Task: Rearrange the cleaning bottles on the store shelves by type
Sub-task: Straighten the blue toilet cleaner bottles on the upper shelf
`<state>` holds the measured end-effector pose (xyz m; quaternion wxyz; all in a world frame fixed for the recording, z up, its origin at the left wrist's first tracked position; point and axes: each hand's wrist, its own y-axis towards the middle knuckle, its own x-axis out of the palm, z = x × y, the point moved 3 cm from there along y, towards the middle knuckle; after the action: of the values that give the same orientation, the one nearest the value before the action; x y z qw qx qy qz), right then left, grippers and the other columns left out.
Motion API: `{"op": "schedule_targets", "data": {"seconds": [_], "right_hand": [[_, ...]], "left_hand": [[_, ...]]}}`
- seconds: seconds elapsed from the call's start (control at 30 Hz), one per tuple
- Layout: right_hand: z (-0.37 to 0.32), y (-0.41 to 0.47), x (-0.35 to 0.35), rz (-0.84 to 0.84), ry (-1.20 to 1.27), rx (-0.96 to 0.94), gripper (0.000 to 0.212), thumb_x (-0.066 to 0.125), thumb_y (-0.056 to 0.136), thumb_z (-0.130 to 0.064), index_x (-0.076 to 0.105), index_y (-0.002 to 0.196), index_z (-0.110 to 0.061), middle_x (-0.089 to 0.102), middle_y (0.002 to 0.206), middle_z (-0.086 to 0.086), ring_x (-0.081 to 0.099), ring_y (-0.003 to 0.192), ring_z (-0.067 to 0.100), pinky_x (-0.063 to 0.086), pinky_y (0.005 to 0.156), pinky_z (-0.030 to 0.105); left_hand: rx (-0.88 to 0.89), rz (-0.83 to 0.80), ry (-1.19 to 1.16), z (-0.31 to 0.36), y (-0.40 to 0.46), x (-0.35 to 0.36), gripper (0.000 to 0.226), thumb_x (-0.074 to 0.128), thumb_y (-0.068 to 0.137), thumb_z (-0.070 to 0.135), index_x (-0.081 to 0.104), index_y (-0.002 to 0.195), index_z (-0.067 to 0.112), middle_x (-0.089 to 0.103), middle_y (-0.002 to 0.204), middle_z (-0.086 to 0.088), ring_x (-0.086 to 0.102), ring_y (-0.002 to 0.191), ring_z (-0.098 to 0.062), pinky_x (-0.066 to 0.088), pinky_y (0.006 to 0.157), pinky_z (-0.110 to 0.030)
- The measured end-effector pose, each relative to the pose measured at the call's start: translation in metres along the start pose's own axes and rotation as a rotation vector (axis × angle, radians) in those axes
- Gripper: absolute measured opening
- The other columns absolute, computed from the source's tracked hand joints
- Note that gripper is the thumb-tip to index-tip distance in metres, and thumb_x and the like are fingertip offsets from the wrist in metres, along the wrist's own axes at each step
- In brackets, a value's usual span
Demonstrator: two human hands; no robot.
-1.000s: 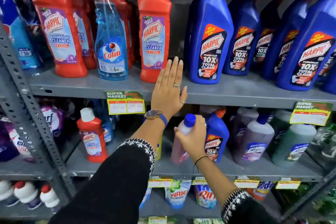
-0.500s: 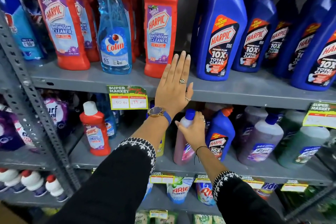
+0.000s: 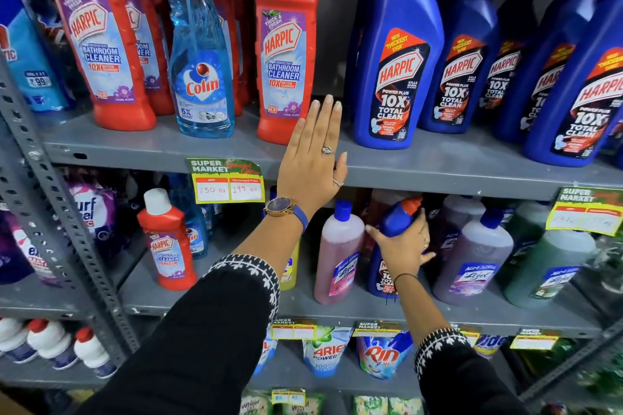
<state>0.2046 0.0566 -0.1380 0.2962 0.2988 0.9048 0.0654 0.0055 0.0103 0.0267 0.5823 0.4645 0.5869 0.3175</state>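
1. Right hand (image 3: 403,248), centre-right of frame: fingers wrapped round the neck of the small blue Harpic toilet-cleaner bottle with the orange cap (image 3: 392,246). Bottle on the middle grey metal shelf (image 3: 371,310), tilted, wedged between floor cleaners.
2. Left hand (image 3: 313,158), frame centre: flat, fingers pressed together, gripping nothing, resting on the upper shelf edge (image 3: 438,175).
3. Risk: neck-only grip, so likely swing or slip on lift.
4. Risk: touching or nearly touching the pink Lizol bottle with the blue cap (image 3: 338,256) just left; knock-over likely on a sideways pull.
5. Risk: low clearance under the upper shelf; cap strike on a straight lift.
6. Risk: upper-right row of large blue Harpic bottles (image 3: 397,71) tightly packed; domino on a forced insert.
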Motion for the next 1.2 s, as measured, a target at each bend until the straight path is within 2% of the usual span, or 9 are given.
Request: {"op": "schedule_targets", "data": {"seconds": [0.2, 0.4, 0.57, 0.67, 0.73, 0.8, 0.9, 1.03, 1.2], "right_hand": [[0.018, 0.001, -0.011, 0.002, -0.017, -0.193, 0.088, 0.087, 0.058, -0.029, 0.042, 0.129, -0.004, 0.051, 0.123, 0.022, 0.043, 0.115, 0.04, 0.035, 0.1, 0.052], [0.014, -0.033, -0.042, -0.031, 0.044, -0.375, 0.071, 0.087, 0.057, -0.029, 0.05, 0.112, -0.002, 0.054, 0.108, 0.017, 0.045, 0.104, 0.034, 0.038, 0.091, 0.04], [-0.049, -0.048, -0.104, 0.078, 0.131, -0.573, 0.06, 0.082, 0.055, -0.032, 0.046, 0.1, -0.015, 0.047, 0.095, 0.0, 0.042, 0.091, 0.019, 0.037, 0.078, 0.032], [-0.095, -0.048, -0.147, 0.128, 0.229, -0.568, 0.059, 0.079, 0.054, -0.037, 0.044, 0.1, -0.026, 0.045, 0.092, -0.007, 0.045, 0.088, 0.017, 0.04, 0.077, 0.033], [-0.126, -0.043, -0.173, 0.173, 0.335, -0.582, 0.058, 0.075, 0.055, -0.04, 0.046, 0.105, -0.03, 0.048, 0.094, -0.012, 0.048, 0.091, 0.013, 0.04, 0.08, 0.024], [-0.157, -0.034, -0.198, 0.236, 0.405, -0.625, 0.063, 0.074, 0.056, -0.038, 0.051, 0.112, -0.02, 0.052, 0.102, -0.009, 0.048, 0.094, 0.008, 0.037, 0.082, 0.012], [-0.198, -0.011, -0.225, 0.32, 0.425, -0.674, 0.07, 0.076, 0.059, -0.033, 0.051, 0.12, -0.008, 0.054, 0.111, 0.001, 0.05, 0.099, 0.014, 0.04, 0.086, 0.018], [-0.238, 0.025, -0.249, 0.387, 0.381, -0.731, 0.074, 0.077, 0.06, -0.034, 0.05, 0.125, -0.009, 0.055, 0.115, 0.0, 0.051, 0.104, 0.014, 0.041, 0.092, 0.023], [-0.255, 0.069, -0.244, 0.376, 0.227, -0.712, 0.076, 0.073, 0.06, -0.04, 0.049, 0.126, -0.011, 0.052, 0.112, 0.0, 0.05, 0.107, 0.021, 0.037, 0.087, 0.026]], "left_hand": [[0.002, -0.007, 0.011, 0.001, 0.0, 0.0, 0.064, 0.037, 0.09, 0.027, 0.02, 0.146, 0.002, 0.031, 0.151, -0.016, 0.025, 0.14, -0.029, 0.009, 0.117, -0.035], [-0.002, -0.031, 0.039, 0.0, 0.0, 0.001, 0.064, 0.034, 0.091, 0.027, 0.018, 0.147, 0.002, 0.028, 0.152, -0.016, 0.022, 0.141, -0.028, 0.009, 0.117, -0.036], [-0.012, -0.04, 0.052, 0.001, 0.0, -0.001, 0.065, 0.033, 0.09, 0.028, 0.016, 0.148, 0.002, 0.027, 0.153, -0.015, 0.021, 0.141, -0.028, 0.009, 0.117, -0.036], [-0.01, -0.036, 0.019, 0.001, 0.0, -0.001, 0.066, 0.034, 0.09, 0.027, 0.015, 0.148, 0.002, 0.026, 0.153, -0.016, 0.02, 0.142, -0.028, 0.007, 0.118, -0.035], [-0.017, -0.042, 0.006, 0.001, 0.0, 0.0, 0.066, 0.035, 0.09, 0.027, 0.016, 0.148, 0.002, 0.026, 0.153, -0.016, 0.02, 0.142, -0.027, 0.006, 0.118, -0.034], [-0.023, -0.045, -0.012, 0.001, 0.001, -0.001, 0.066, 0.035, 0.089, 0.027, 0.018, 0.147, 0.001, 0.028, 0.152, -0.017, 0.021, 0.141, -0.027, 0.006, 0.117, -0.034], [-0.023, -0.04, -0.056, 0.0, 0.002, -0.003, 0.065, 0.035, 0.088, 0.026, 0.021, 0.146, 0.0, 0.029, 0.151, -0.018, 0.021, 0.14, -0.028, 0.007, 0.117, -0.034], [-0.011, -0.042, -0.063, 0.0, 0.002, -0.002, 0.065, 0.035, 0.089, 0.027, 0.021, 0.146, -0.001, 0.028, 0.152, -0.018, 0.019, 0.141, -0.029, 0.007, 0.117, -0.035], [-0.001, -0.034, -0.018, 0.0, 0.001, -0.001, 0.064, 0.033, 0.091, 0.028, 0.019, 0.147, -0.001, 0.026, 0.152, -0.018, 0.018, 0.141, -0.029, 0.006, 0.118, -0.035]]}}
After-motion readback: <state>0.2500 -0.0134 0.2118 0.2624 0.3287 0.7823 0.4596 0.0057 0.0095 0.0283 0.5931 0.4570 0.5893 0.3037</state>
